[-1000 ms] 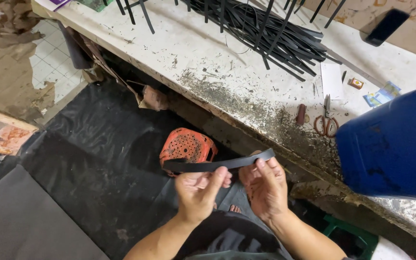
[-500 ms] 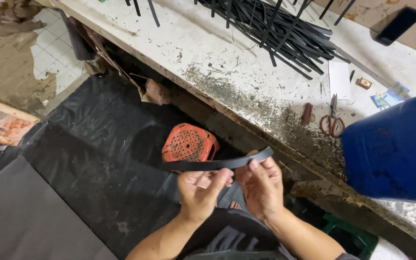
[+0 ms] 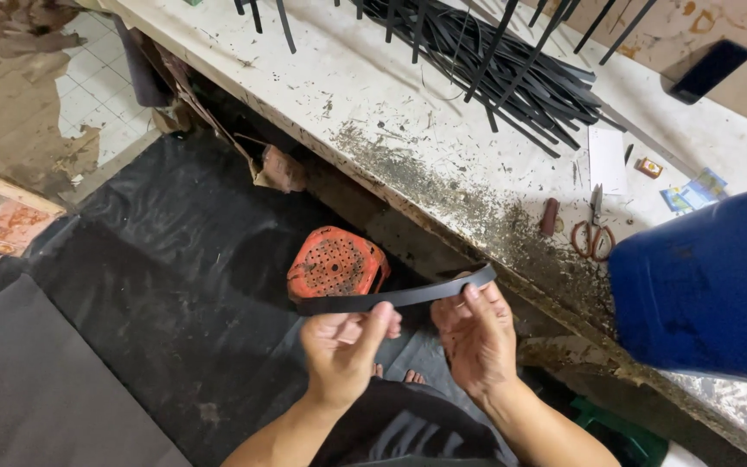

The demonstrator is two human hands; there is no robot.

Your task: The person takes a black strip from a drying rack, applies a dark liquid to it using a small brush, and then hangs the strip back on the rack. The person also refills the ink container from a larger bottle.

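workshop | grimy workbench | black strip pile | scissors

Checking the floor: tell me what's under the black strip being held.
Under the black strip, held by the left hand and right hand, sit an orange perforated stool and black sheeting. The hands cover the floor directly below.

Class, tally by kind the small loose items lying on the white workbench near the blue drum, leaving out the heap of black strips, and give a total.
Scissors: 1
White card: 1
Black phone: 1
Small brown block: 1
Small orange box: 1
Total: 5
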